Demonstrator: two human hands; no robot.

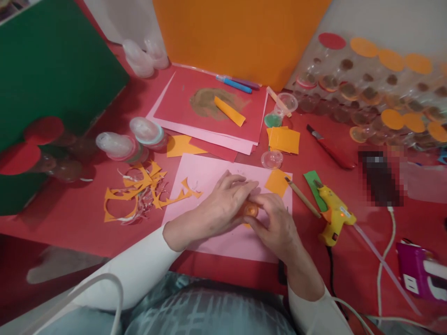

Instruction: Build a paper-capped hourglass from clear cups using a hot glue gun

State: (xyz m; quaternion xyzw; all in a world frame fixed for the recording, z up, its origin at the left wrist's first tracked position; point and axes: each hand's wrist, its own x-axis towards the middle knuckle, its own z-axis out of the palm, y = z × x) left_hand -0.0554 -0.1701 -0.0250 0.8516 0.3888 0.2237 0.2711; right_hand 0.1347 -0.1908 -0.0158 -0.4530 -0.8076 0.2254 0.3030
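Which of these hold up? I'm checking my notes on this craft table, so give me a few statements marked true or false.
1. Both hands, the left hand and the right hand, meet on a small orange-topped cup. True.
2. The hands work over a green sheet. False: a pink sheet lies under them.
3. The yellow glue gun lies to the right of the hands. True.
4. The right hand's grip is on the glue gun. False: the gun lies untouched on the red table.
5. Orange paper scraps lie left of the pink sheet. True.
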